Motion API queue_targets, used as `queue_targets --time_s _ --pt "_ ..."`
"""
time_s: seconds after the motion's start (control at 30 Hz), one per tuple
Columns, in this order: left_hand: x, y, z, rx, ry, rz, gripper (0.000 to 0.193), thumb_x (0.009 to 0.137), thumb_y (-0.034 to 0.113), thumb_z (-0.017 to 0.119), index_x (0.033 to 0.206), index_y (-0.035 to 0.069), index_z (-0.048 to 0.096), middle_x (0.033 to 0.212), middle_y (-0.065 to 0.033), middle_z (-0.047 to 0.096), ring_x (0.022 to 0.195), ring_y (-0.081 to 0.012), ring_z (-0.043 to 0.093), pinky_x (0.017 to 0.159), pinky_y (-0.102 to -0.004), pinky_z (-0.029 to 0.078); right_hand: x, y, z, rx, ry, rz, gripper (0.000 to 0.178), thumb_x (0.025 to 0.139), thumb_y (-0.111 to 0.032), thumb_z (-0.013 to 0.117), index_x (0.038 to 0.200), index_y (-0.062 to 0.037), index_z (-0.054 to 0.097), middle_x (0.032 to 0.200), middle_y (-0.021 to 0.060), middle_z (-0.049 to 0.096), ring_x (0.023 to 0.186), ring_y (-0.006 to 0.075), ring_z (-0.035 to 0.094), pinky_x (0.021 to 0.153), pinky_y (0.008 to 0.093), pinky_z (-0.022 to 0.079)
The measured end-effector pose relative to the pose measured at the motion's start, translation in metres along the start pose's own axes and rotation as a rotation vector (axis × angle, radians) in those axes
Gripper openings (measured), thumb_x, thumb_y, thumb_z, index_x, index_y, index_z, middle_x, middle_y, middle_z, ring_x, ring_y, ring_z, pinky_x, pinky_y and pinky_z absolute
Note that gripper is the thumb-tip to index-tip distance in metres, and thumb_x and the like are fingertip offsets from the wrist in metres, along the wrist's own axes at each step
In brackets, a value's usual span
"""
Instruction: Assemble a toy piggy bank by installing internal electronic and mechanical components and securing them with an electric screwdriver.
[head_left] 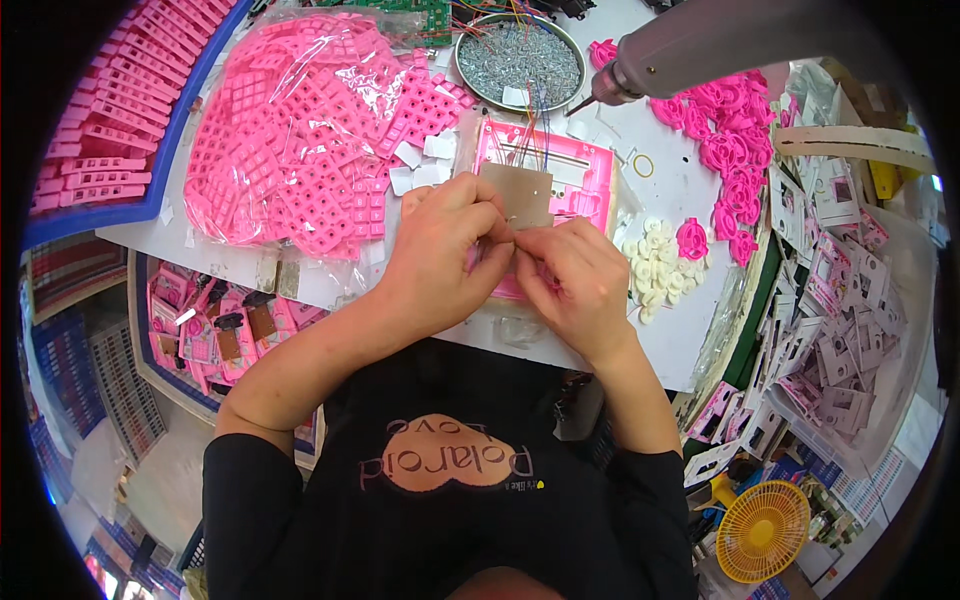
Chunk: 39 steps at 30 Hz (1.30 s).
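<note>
My left hand [450, 245] and my right hand [580, 285] meet in front of me, thumbs and fingertips pinched together. What they pinch is too small to make out. Right at the fingertips is the lower edge of a brown circuit board [518, 192], partly covered by my left fingers. Thin coloured wires [540, 125] run up from the board toward the far side. Beneath board and hands lies a pink plastic housing [597, 170], its near part hidden by my hands.
A round tray of small screws [520, 60] sits behind the housing. An electric screwdriver [625, 78] hangs at the upper right. Bagged pink keypads [290, 130] lie left, white rings [657, 265] and pink loops [725, 150] right. A blue-edged bin [160, 205] holds pink parts.
</note>
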<state>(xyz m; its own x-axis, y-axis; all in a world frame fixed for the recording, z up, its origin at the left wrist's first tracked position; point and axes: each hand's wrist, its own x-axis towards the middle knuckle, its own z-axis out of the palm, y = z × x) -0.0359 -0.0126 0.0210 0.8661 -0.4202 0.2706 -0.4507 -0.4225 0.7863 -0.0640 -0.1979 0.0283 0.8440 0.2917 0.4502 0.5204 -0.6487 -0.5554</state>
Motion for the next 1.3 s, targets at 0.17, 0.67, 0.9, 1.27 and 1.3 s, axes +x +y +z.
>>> queue_targets --time_s 0.17,0.67,0.9,1.27,1.3 --pt "0.000 0.003 0.001 -0.044 -0.027 -0.031 0.012 0.075 0.007 0.070 0.082 0.007 0.061 0.096 -0.0056 0.058 0.088 -0.0234 0.060 0.082 -0.0415 0.035 -0.003 -0.003 0.001 0.147 0.021 0.229 0.012 0.073 -0.001 0.073 0.084 -0.0035 0.069 0.074 0.0061 0.065 0.060 0.0188 0.059 0.052 0.0301 0.048" --pt "0.004 0.000 -0.008 -0.048 -0.116 -0.076 0.009 0.081 0.005 0.067 0.090 0.004 0.064 0.086 -0.0077 0.057 0.076 -0.0241 0.060 0.067 -0.0340 0.047 -0.004 0.000 0.001 0.152 0.009 0.189 0.010 0.075 -0.003 0.073 0.082 -0.0039 0.066 0.076 0.0063 0.064 0.063 0.0207 0.057 0.054 0.0323 0.046" --pt "0.025 0.003 -0.025 -0.342 -0.365 -0.376 0.016 0.082 0.007 0.065 0.093 -0.004 0.067 0.071 -0.0132 0.068 0.064 -0.0209 0.068 0.060 -0.0332 0.053 0.000 -0.002 0.000 0.007 -0.083 0.030 0.014 0.074 -0.005 0.072 0.083 -0.0055 0.063 0.079 0.0066 0.063 0.076 0.0259 0.059 0.063 0.0367 0.049" --pt "0.052 -0.012 -0.039 -0.298 -0.707 -0.362 0.015 0.082 0.008 0.073 0.089 -0.005 0.070 0.072 -0.0090 0.070 0.066 -0.0131 0.068 0.062 -0.0274 0.054 -0.005 0.001 -0.005 0.008 -0.187 -0.020 0.015 0.076 -0.007 0.073 0.086 -0.0070 0.062 0.081 0.0056 0.062 0.078 0.0262 0.059 0.064 0.0364 0.050" --pt "0.051 -0.014 -0.037 -0.273 -0.706 -0.328 0.015 0.083 0.008 0.073 0.090 -0.004 0.069 0.072 -0.0073 0.069 0.066 -0.0113 0.067 0.062 -0.0259 0.054 -0.006 0.001 -0.005 0.013 -0.190 -0.014 0.016 0.076 -0.007 0.073 0.087 -0.0073 0.063 0.081 0.0055 0.062 0.079 0.0263 0.059 0.064 0.0362 0.050"
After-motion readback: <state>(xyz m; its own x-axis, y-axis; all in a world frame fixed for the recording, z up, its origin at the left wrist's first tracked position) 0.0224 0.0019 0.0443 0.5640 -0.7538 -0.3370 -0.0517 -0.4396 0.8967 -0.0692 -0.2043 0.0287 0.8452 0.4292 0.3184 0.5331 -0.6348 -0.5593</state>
